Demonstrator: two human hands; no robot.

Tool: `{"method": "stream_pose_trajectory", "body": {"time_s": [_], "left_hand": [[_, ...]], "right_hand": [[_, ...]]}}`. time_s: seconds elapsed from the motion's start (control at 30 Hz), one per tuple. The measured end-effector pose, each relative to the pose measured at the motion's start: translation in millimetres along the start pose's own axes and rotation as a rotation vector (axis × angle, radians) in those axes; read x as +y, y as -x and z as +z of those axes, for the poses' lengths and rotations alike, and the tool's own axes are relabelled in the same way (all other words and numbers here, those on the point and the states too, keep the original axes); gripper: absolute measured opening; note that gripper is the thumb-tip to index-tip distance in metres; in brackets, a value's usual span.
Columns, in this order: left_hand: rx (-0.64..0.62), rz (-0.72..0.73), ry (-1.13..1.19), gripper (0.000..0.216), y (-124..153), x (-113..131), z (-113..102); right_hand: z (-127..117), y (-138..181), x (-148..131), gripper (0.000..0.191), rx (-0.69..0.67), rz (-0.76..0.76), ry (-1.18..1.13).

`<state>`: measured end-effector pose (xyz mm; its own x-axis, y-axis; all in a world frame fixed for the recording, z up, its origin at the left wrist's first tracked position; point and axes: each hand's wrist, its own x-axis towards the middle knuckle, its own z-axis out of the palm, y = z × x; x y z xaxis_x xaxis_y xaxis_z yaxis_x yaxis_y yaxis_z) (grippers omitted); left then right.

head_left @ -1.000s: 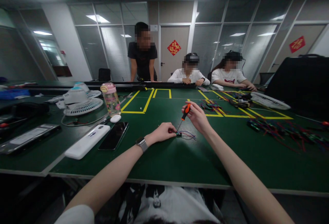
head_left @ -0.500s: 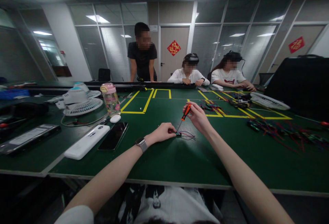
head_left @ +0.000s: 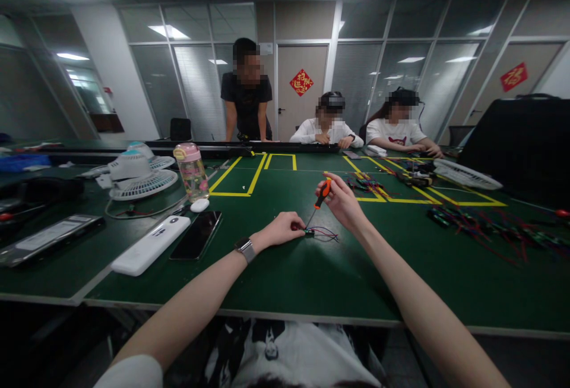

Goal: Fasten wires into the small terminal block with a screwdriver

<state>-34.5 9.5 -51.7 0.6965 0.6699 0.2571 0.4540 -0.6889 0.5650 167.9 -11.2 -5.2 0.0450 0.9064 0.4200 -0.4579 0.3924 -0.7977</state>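
My right hand (head_left: 342, 201) grips a small screwdriver (head_left: 321, 194) with an orange and black handle, its thin shaft slanting down to a tiny green connector (head_left: 309, 232) on the green table (head_left: 312, 275). My left hand (head_left: 281, 229), a watch on its wrist, is closed in a pinch on that connector and pins it to the table. Thin red and dark wires (head_left: 326, 234) loop out of the connector to the right.
To the left lie a black phone (head_left: 197, 234), a white power bank (head_left: 151, 244), a pink-capped bottle (head_left: 192, 170) and a small white fan (head_left: 137, 175). Wire bundles (head_left: 485, 224) are scattered at the right. Three people are at the far side, beyond yellow tape lines (head_left: 257, 173).
Nothing has visibly moved; both hands stay at the connector with the screwdriver tip on it.
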Motion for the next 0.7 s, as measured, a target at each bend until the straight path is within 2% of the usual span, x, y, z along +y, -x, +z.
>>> {"method": "stream_pose_trajectory", "body": {"time_s": [0.27, 0.4, 0.53, 0.7], "left_hand": [[0.0, -0.016, -0.024, 0.016, 0.4, 4.3, -0.9], [0.018, -0.01, -0.015, 0.014, 0.8, 4.9, -0.4], [0.004, -0.006, -0.019, 0.015, 0.8, 4.2, -1.1], [-0.006, -0.012, -0.024, 0.017, 0.6, 3.7, -1.7]], "right_hand": [[1.4, -0.1, 2.7, 0.026, 0.05, -0.048, 0.042], [1.9, 1.1, -1.0, 0.026, 0.018, -0.012, 0.058], [3.7, 2.3, -4.2, 0.034, -0.028, 0.036, 0.011], [5.6, 2.3, -1.5, 0.032, -0.015, 0.029, -0.003]]}}
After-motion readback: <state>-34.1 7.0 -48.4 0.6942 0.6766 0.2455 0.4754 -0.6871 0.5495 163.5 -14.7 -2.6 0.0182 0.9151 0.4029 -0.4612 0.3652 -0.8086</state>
